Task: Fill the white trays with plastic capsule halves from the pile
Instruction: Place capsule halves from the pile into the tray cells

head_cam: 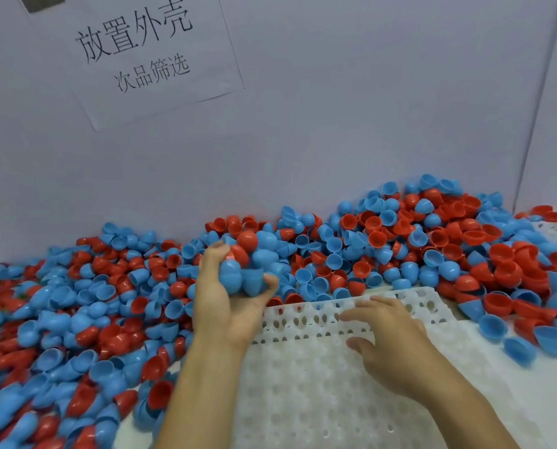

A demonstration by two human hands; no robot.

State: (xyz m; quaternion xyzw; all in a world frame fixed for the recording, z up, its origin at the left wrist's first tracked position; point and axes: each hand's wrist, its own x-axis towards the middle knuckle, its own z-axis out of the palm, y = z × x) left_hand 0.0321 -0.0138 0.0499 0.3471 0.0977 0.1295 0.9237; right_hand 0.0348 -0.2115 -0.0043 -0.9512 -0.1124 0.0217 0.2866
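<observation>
The left hand (228, 303) has its fingers (213, 254) curled round a bunch of blue and red plastic capsule halves (249, 264), held up just past the far edge of the white plastic tray with round holes (303, 384). The right hand (390, 348) rests on that tray, fingers apart and holding nothing. A big pile of blue and red halves (400, 241), too many to count, lies left of and behind the tray. One white paper sign (147, 53) hangs on the wall above.

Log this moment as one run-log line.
left hand: grips capsule halves | right hand: rests on white tray | tray: unfilled
</observation>
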